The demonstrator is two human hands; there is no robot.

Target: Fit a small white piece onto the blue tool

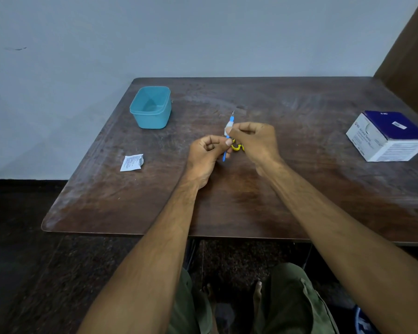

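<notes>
Left hand: the left hand (206, 150) hovers over the middle of the worktop, fingers curled in; its grip is narrow, thumb and forefinger pinching the lower shaft of a thin blue tool (228, 136).
Right hand: the right hand (253, 138) sits just to the right of the left-hand grip and touches it at the fingertips; its grip is also narrow, pinching a small white pad (227, 129) against the upper part of the blue tool.
Blue tool: slim and nearly upright, tilted a little; a fine metal tip stands above both grips, and the blue tail pokes out below the left-hand grip (it looks like a small lancet or needle holder, though the exact kind cannot be told).
Yellow piece: a curved yellow piece (237, 147) shows just below the right-hand grip, between the two hands, mostly hidden by the fingers; whether either hand holds it cannot be told.
Teal tub: an open teal plastic tub (150, 107) stands beyond the grips and well to their left.
Sachet: a torn white printed sachet (131, 162) lies flat on the worktop, well to the left of the left-hand grip and slightly nearer the person.
Box: a blue-and-white printed carton (387, 136) rests far to the right of the right-hand grip.
Worktop: dark, scuffed wooden worktop (299, 189) beneath both forearms.
</notes>
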